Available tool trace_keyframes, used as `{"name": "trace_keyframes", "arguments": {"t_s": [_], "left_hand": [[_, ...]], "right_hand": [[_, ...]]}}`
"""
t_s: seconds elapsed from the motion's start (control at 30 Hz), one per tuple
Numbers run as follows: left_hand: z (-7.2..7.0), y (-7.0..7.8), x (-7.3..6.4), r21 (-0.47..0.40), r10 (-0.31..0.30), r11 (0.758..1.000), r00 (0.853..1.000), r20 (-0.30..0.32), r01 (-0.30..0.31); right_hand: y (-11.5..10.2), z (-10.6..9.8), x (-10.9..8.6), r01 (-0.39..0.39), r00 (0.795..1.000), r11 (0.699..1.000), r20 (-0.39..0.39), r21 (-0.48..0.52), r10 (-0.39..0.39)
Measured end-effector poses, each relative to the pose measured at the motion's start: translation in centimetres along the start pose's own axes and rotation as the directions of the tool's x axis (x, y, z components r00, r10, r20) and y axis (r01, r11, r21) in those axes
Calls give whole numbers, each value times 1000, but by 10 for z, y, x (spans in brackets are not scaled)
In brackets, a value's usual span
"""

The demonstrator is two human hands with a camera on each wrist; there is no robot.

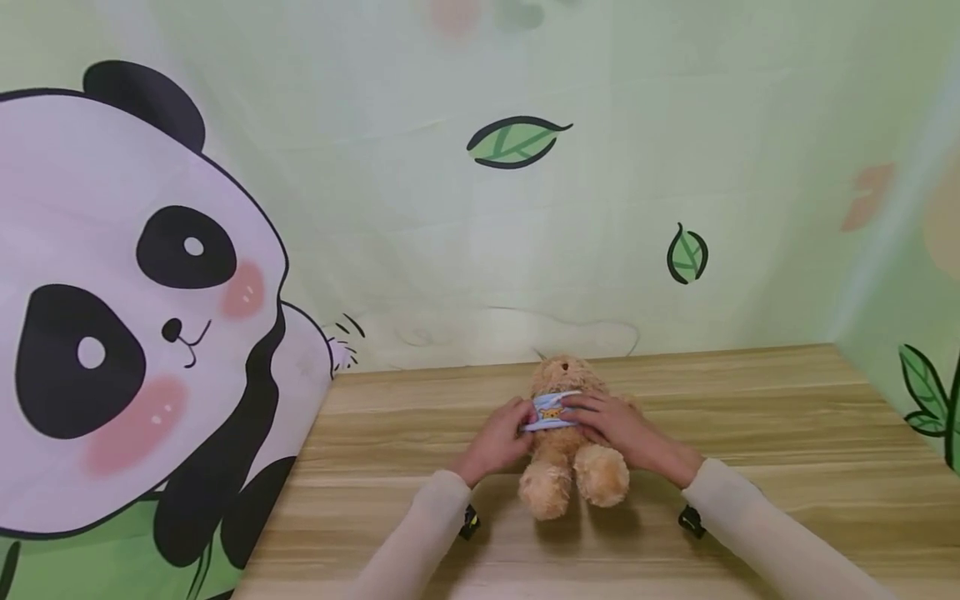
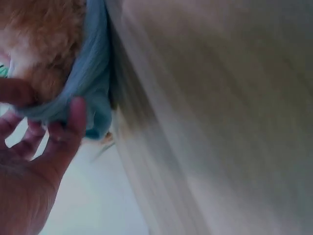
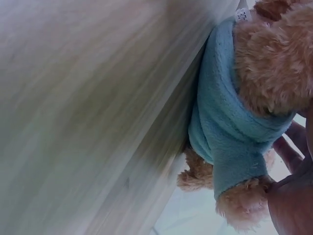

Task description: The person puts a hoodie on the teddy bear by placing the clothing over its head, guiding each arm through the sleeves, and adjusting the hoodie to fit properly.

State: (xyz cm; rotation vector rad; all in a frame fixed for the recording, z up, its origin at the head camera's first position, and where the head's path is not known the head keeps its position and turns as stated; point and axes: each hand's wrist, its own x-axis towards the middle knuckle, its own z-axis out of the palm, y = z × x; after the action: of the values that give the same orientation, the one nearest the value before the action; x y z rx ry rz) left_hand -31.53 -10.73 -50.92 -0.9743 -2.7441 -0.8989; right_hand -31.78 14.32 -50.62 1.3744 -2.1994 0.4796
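Observation:
A fluffy light-brown teddy bear (image 1: 546,492) lies on its back on the wooden table, feet towards me and head at the wall. It wears a light-blue shirt (image 1: 551,412) with a small bear print; in the right wrist view the shirt (image 3: 220,112) wraps its side and one sleeve. My left hand (image 1: 498,442) pinches the shirt's lower edge on the left; the left wrist view has thumb and fingers at the cloth (image 2: 93,88). From the right, my right hand (image 1: 626,429) holds the shirt front, fingers laid across it. The right hand's fingertips are mostly hidden in the right wrist view.
The wood-grain table (image 1: 787,467) extends around the bear and meets a pale-green wall cloth (image 1: 420,250) at the back. A large printed panda (image 1: 97,192) covers the left side. Small black devices (image 1: 692,522) sit below both wrists. A white tag (image 3: 243,14) sticks out near the shirt.

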Motion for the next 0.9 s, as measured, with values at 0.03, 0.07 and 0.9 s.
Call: {"name": "trace_keyframes", "arguments": {"t_s": [0.03,0.07,0.9], "left_hand": [[-1,1,0,-9,-21,1000,1000,16,21],[-3,2,-1,-17,-39,999,999,33,39],[13,12,4,472,106,879,992,-69,-61]], "right_hand": [[0,-1,0,-7,1000,1000,12,0,7],[0,-2,-1,-14,1000,1000,27,0,14],[-9,-18,15,-142,951,988,267,-65,155]]}}
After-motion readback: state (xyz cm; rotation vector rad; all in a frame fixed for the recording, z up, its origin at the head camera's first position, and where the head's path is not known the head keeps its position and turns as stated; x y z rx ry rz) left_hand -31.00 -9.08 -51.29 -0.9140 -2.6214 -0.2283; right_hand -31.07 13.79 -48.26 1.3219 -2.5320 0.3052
